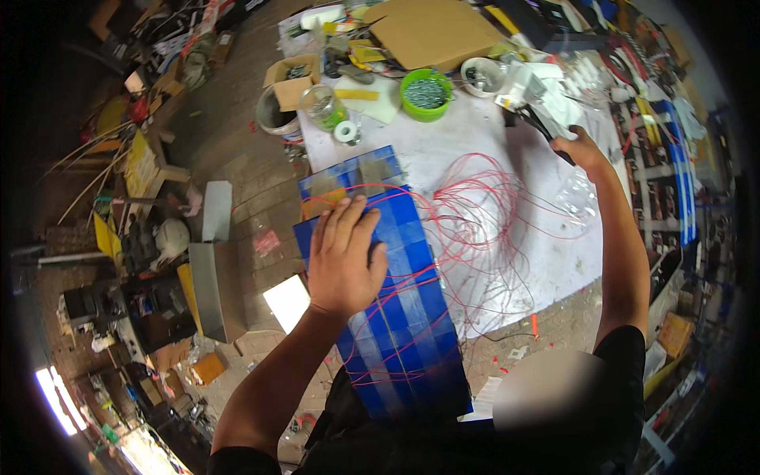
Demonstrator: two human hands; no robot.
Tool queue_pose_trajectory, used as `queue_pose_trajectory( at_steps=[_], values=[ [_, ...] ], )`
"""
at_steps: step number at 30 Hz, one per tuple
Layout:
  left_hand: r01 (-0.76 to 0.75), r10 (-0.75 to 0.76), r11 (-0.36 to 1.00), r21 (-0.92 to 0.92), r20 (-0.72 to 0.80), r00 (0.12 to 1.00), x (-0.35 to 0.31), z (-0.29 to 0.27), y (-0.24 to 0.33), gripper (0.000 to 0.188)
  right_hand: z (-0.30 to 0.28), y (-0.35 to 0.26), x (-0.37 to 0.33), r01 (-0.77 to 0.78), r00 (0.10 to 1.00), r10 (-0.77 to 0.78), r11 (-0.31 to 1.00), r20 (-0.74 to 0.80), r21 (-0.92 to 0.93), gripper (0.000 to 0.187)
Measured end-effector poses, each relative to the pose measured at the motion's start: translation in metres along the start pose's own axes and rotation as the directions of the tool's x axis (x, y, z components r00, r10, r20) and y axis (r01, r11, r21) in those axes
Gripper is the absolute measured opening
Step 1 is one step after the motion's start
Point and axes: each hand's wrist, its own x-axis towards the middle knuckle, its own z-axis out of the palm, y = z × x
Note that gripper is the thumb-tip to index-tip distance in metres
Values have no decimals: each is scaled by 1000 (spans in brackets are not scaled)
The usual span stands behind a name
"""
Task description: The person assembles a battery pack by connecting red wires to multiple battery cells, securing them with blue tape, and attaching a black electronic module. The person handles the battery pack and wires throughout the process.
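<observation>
Left palm on the blue panel, right hand gripping a dark tool out over the table.
Nearest my view, the long blue panel slopes from the wearer's lap to the left edge of the white sheet, crossed by paler strips. I see the left hand pressed flat on its upper half, fingers extended and holding nothing. Red wires run across the panel and pile loosely on the sheet just to its right. Beyond, I have the right hand closed around the dark tool; I can't tell its kind. Farther back stand a white roll, a clear jar, a green bowl of metal pieces and a white tub, with brown cardboard behind them.
</observation>
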Motion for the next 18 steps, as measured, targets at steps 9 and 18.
queue_pose_trajectory(
  at_steps=[9, 18],
  values=[
    [-23, 23, 999, 35, 7, 1000, -5, -2, -1, 45, -53, -87, -97, 174, 946, -278, 869, 167, 463, 56],
    [-32, 29, 998, -49, -77, 997, -14, -3, -8, 55, -58, -149, -213, 244, 793, -601, 455, 93, 856, 92]
  ],
)
